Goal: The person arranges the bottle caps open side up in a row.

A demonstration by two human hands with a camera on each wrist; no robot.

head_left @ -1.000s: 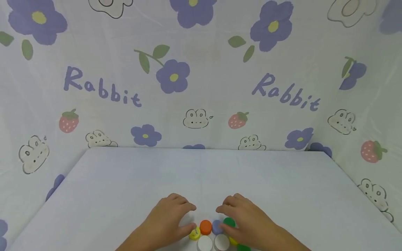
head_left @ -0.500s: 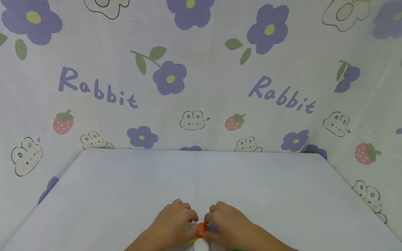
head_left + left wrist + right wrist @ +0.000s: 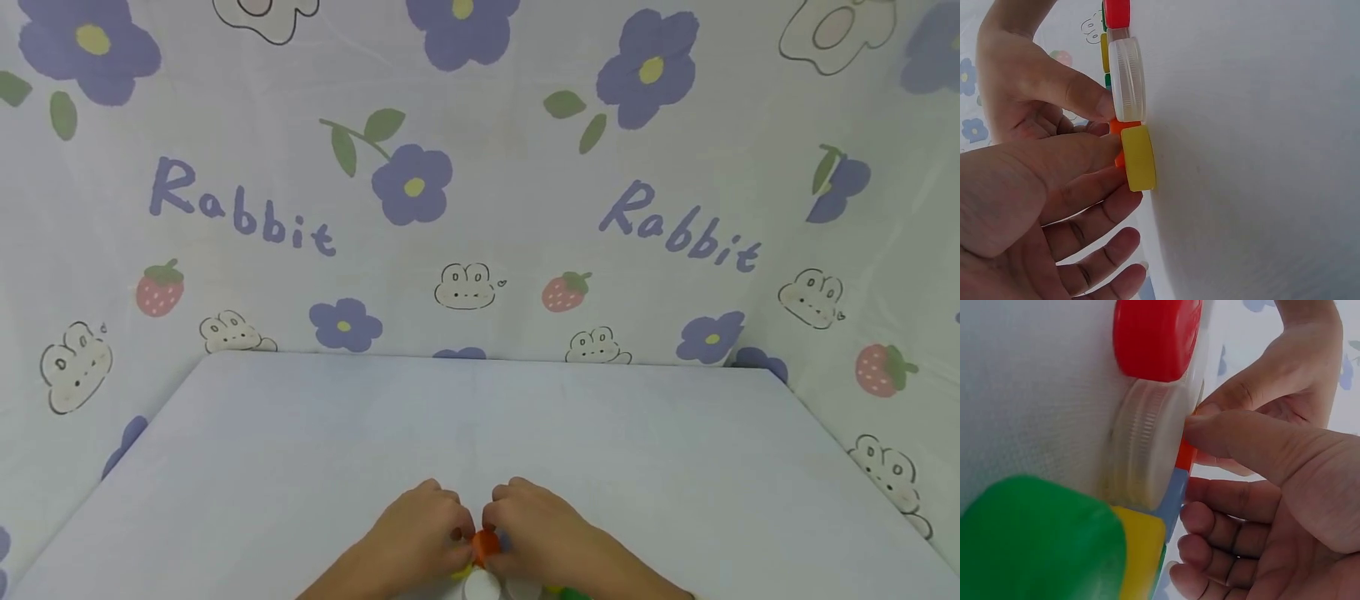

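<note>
An orange bottle cap [image 3: 486, 547] sits between my two hands at the bottom middle of the head view. My left hand [image 3: 420, 535] pinches its left side with thumb and index finger, the other fingers loosely bent. From the right, my right hand [image 3: 538, 535] pinches the same cap, its thumb tip over the orange edge [image 3: 1186, 453] in the right wrist view. A yellow cap [image 3: 1139, 159] stands just by the left thumb. Close in front is a white ribbed cap [image 3: 1129, 80]. A blue cap [image 3: 1174, 499] lies beside the orange one, partly under the right hand.
More caps are grouped near me: a red one [image 3: 1157, 339], a green one [image 3: 1041, 540] and a yellow one [image 3: 1142, 550]. The white table [image 3: 480, 425] stretches away to a patterned cloth backdrop [image 3: 495, 200] at the back and sides.
Both hands have come inward and down from apart above the caps. Their fingers have closed in on the orange cap from left and right.
</note>
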